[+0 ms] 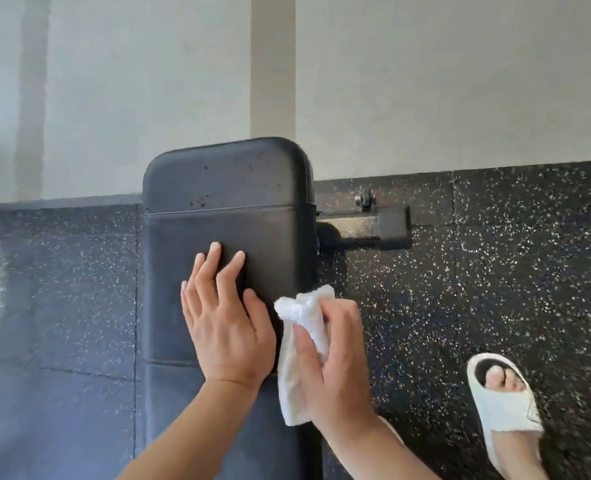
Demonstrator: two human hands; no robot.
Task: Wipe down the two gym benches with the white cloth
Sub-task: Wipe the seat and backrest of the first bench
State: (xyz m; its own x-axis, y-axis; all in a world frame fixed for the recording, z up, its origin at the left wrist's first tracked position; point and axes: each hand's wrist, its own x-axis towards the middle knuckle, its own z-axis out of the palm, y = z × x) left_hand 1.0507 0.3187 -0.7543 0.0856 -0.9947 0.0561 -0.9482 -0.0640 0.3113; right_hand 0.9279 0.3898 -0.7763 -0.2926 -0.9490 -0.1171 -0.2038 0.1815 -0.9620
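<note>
Right hand: our right hand [335, 358] has its fingers and thumb curled round the white cloth [301, 344], which is bunched at the top and hangs down past the palm; it sits at the bench's right edge, roughly level with the middle pad.
Left hand: our left hand [224, 323] lies flat with its fingers spread and straight on the black pad of the gym bench [228, 202], holding nothing, just beside the cloth hand.
Cloth position: partly over the bench's right edge and partly over the floor; we cannot tell whether it is pressed against the side of the pad or only held next to it.
Progress: we judge the wipe of this bench unfinished, since dark specks show on the top section near the rounded end, beyond the seam. A second bench is not in view, so we take it as left to do.
Edges: the pad ends in a rounded top edge near the wall [425, 81]; its right side drops to a metal foot bar [367, 230] sticking out sideways.
Open room: speckled rubber floor [495, 271] lies free on the right as far as our white slipper [505, 410]; the left side is open mat. Forward travel stops at the wall.
</note>
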